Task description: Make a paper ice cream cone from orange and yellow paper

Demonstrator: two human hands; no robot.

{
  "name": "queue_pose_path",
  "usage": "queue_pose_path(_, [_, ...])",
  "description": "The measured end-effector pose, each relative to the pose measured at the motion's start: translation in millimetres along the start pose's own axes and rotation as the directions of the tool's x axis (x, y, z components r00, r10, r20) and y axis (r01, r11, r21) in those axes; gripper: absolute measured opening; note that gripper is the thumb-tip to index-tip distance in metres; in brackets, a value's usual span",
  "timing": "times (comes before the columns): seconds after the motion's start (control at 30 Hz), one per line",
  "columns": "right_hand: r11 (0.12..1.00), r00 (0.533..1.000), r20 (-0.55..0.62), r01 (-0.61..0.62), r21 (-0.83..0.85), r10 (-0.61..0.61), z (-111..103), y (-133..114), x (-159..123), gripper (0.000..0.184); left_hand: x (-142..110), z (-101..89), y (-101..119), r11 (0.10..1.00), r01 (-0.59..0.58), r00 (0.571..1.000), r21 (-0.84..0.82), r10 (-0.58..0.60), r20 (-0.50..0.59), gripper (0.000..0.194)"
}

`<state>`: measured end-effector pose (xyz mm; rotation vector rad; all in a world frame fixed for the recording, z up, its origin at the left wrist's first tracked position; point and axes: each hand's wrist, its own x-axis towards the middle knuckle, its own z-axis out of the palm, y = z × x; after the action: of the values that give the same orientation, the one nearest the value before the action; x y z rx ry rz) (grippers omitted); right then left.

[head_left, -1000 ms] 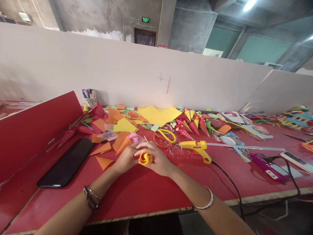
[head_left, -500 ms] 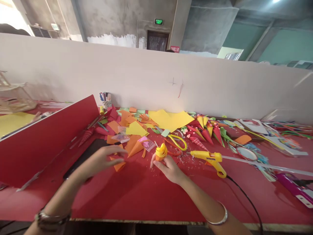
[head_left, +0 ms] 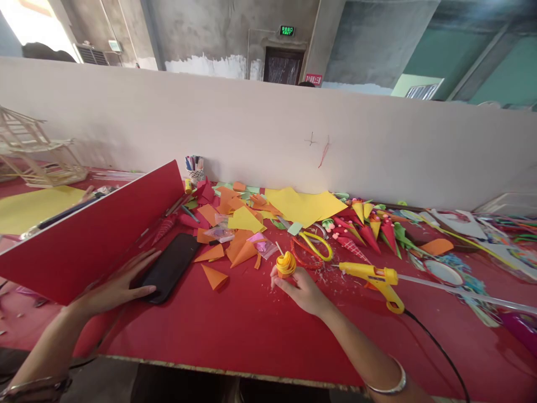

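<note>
My right hand [head_left: 304, 289] pinches a paper ice cream cone [head_left: 286, 264], whose yellow swirled top points up with a thin pale stick poking out of it. Its lower part is orange and mostly hidden by my fingers. My left hand [head_left: 119, 282] is open at the left edge of a black phone [head_left: 172, 268], thumb and fingers spread, the thumb at the phone's near corner. Between the hands lies a rolled orange paper piece [head_left: 215, 277]. A yellow hot glue gun [head_left: 373, 275] rests to the right of my right hand, with yellow-handled scissors [head_left: 315, 246] just beyond the cone.
Orange and yellow paper scraps [head_left: 247, 221] spread across the middle back. Small red and yellow paper cones [head_left: 369, 226] lie right of them. A red upright board [head_left: 104, 235] bounds the left, and a pen cup [head_left: 195, 168] stands against the white partition [head_left: 251, 123].
Both hands were together around the cone. My left hand has let go and moved left to the phone, while my right hand keeps the cone. The view has shifted left.
</note>
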<state>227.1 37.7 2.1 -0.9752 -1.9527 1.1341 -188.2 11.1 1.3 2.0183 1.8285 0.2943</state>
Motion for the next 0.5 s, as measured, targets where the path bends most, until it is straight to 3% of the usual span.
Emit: queue_pose_path(0.5, [0.999, 0.999, 0.041, 0.014, -0.041, -0.012, 0.8, -1.6, 1.5, 0.02, 1.4, -0.1, -1.0, 0.998, 0.005, 1.0, 0.066, -0.003, -0.02, 0.073])
